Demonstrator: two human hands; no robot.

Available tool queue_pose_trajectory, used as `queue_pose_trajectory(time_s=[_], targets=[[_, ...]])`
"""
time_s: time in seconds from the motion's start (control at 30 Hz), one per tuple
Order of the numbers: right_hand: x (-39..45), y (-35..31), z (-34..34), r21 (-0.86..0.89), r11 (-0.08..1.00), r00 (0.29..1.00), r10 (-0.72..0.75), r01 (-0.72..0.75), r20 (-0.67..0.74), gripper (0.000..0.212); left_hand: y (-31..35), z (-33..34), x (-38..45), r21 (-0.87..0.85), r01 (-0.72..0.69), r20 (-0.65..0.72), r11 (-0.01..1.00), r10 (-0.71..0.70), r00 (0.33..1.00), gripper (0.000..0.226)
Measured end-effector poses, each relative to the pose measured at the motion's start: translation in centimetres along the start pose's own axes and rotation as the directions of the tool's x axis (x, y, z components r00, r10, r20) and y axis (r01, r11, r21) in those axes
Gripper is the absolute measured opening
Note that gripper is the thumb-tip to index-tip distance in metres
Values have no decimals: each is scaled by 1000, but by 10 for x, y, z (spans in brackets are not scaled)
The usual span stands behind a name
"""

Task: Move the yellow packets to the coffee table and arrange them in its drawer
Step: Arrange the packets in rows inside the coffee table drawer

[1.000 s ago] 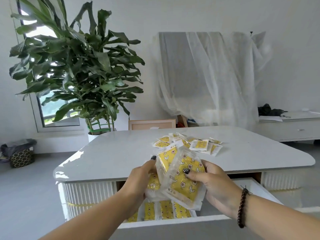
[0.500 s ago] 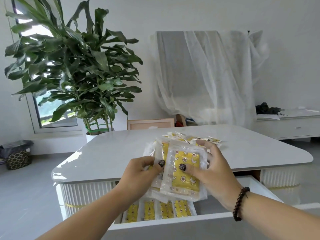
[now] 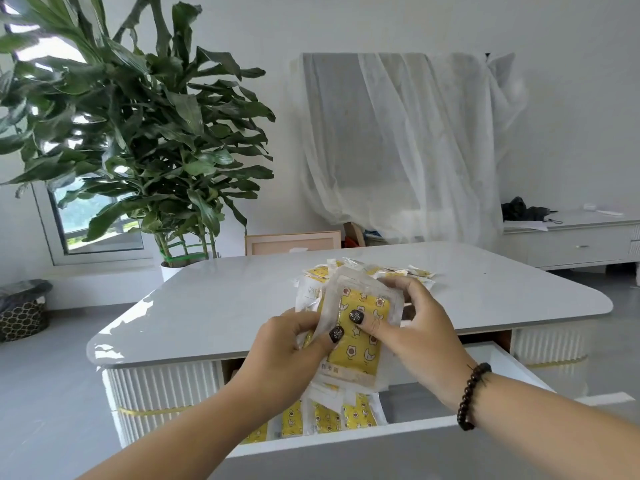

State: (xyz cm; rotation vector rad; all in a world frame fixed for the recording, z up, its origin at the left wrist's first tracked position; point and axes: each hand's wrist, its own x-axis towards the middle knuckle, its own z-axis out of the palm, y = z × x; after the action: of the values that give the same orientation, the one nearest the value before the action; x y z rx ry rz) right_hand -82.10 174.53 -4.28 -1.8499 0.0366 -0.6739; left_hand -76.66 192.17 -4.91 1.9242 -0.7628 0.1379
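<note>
Done: we see a row of yellow packets (image 3: 325, 419) standing in the open drawer (image 3: 346, 441).
In hand: our left hand (image 3: 287, 344) and right hand (image 3: 415, 327) pinch a packet bundle (image 3: 353, 327) above the drawer.
Left: a loose pile (image 3: 374, 271) on the coffee table (image 3: 225, 306), behind the drawer.

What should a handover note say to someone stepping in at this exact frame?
Left hand: grips the bunch of yellow packets from the left, thumb on the front.
Right hand: holds the same bunch from the right, above the open drawer.
Done: a row of packets stands in the drawer's left part.
Left: place the held bunch, then the loose pile on the coffee table behind the hands.
</note>
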Motion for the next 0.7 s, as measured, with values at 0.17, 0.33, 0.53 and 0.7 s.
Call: queue_pose_trajectory(time_s=[0.17,0.33,0.53,0.7], targets=[[6,2,-8,6,992,985,122,-123,118,70,0,-2,-1,104,-76,16,992,75,997,17],[0,11,3,365,872,943,273,-326,188,64,3,5,-3,66,-51,-35,997,53,998,15],[0,4,3,486,828,959,264,-279,101,29,9,2,-1,-215,121,-48,969,-134,990,9],[15,1,-16,674,689,943,330,-266,34,26,7,-10,5,-384,84,-116,919,-139,983,58]])
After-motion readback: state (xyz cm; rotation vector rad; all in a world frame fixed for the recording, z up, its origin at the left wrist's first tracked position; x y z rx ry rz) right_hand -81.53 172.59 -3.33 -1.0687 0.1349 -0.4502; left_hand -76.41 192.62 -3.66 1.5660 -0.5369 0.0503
